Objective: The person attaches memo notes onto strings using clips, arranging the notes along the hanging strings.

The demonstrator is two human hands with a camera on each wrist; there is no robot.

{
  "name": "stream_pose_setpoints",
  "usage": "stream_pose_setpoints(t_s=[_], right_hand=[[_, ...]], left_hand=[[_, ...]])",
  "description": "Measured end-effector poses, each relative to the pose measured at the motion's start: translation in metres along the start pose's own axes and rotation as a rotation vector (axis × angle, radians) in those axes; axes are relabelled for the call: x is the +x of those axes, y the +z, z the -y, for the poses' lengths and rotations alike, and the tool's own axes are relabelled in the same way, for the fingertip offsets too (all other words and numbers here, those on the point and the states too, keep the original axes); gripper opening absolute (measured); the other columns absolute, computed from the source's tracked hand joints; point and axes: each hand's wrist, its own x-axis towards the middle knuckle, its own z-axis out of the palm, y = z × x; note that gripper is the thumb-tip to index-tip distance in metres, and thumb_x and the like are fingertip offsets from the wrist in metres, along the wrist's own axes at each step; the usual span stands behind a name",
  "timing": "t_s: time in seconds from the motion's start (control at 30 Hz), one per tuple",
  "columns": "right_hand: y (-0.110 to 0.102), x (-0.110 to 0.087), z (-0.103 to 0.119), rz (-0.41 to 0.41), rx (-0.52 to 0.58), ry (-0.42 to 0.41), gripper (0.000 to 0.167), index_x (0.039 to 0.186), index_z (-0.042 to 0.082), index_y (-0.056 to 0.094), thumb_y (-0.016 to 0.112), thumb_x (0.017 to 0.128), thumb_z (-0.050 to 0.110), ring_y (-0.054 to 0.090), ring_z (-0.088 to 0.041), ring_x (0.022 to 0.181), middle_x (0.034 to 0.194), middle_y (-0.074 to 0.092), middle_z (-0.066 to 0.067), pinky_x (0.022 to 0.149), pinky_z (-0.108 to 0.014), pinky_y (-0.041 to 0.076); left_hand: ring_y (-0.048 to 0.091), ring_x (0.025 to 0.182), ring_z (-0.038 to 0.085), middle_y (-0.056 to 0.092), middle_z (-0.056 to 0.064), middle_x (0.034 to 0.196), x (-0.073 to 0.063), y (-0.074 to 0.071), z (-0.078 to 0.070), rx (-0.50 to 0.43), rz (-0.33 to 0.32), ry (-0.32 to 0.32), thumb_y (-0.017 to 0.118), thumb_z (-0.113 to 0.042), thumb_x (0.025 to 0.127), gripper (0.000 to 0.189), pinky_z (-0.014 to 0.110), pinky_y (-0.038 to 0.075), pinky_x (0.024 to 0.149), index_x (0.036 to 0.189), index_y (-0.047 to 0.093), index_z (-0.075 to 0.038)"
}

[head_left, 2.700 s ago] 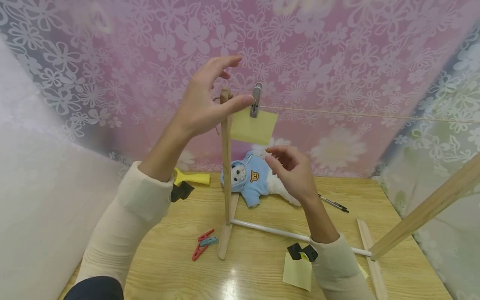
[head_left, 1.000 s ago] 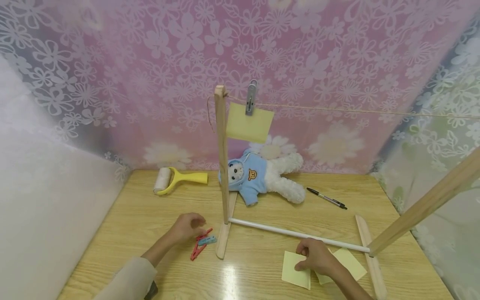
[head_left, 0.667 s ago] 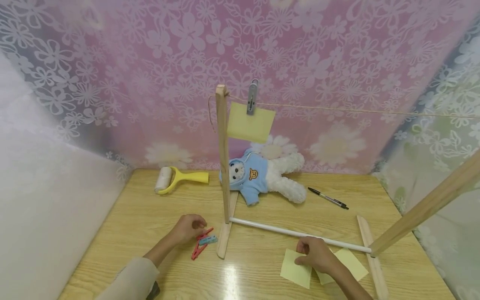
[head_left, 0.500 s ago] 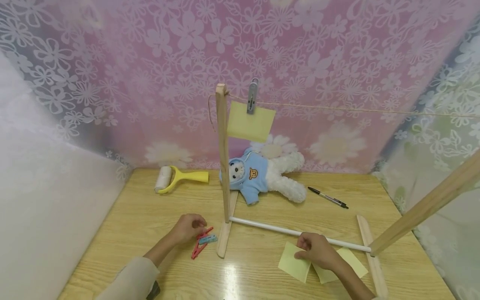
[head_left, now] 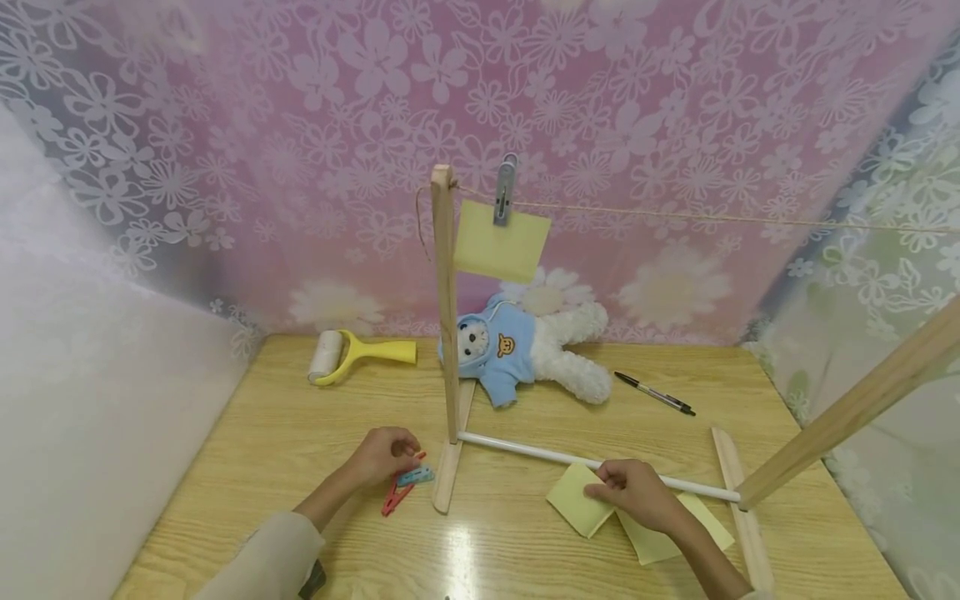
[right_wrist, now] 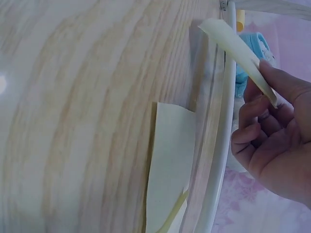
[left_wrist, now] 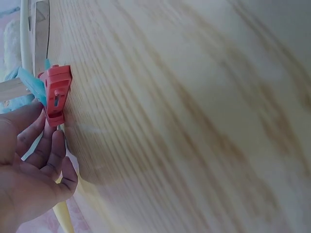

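Observation:
My right hand (head_left: 637,496) pinches a yellow sticky note (head_left: 576,502) by its edge. In the right wrist view that sticky note (right_wrist: 233,46) is lifted off the table and curves, its edge between thumb and fingers. More sticky notes (head_left: 708,521) lie under and beside this hand. At the left, my left hand (head_left: 384,457) has thumb and fingertips on the upper end of a red clothespin (head_left: 396,498). A blue clothespin (head_left: 416,476) lies across it. Close up, the red clothespin (left_wrist: 58,94) sits at the fingertips of the left hand (left_wrist: 41,165).
A wooden post (head_left: 446,308) carries a string (head_left: 675,213), where a grey clothespin (head_left: 505,190) holds a yellow note (head_left: 502,243). A white rod (head_left: 525,450) joins the posts low down. Behind lie a plush bear (head_left: 517,346), a lint roller (head_left: 360,354) and a pen (head_left: 655,393).
Both hands have come down from the hanging note to the table. The right hand has picked up a sticky note and shifted it left and back. The left hand has closed in on the red clothespin.

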Motion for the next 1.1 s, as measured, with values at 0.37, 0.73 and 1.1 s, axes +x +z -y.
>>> stream_pose_setpoints(t_s=[0.37,0.73,1.1], right_hand=[[0.0,0.0,-0.001,-0.056,0.001,0.011,0.026,0.078,0.006,0.058,0.065,0.089,0.028,0.031,0.001,0.049,0.06,0.035,0.006,0.047,-0.019,0.035],[-0.009,-0.003,0.004,-0.051,0.079,-0.01,0.027,0.103,-0.002,0.062,0.063,0.091,0.023,0.061,-0.013,0.066,0.077,0.063,-0.011,0.061,-0.028,0.052],[-0.02,0.0,0.02,-0.118,0.133,-0.068,0.026,0.104,-0.002,0.06,0.061,0.093,0.021,0.055,-0.003,0.061,0.071,0.063,0.002,0.059,-0.026,0.05]], left_hand=[[0.057,0.077,0.01,0.067,0.0,0.085,0.004,-0.001,0.002,0.065,-0.062,-0.039,0.066,-0.007,0.087,0.005,0.023,0.048,0.066,0.087,0.07,-0.01],[0.056,0.079,0.011,0.065,0.0,0.087,0.006,-0.004,0.0,0.15,-0.005,0.032,0.081,-0.024,0.075,0.028,0.023,0.045,0.067,0.095,0.068,-0.009],[0.052,0.072,0.009,0.061,0.0,0.084,0.015,-0.012,-0.011,0.277,-0.005,0.107,0.075,-0.019,0.08,0.02,0.021,0.043,0.061,0.094,0.069,-0.007]])
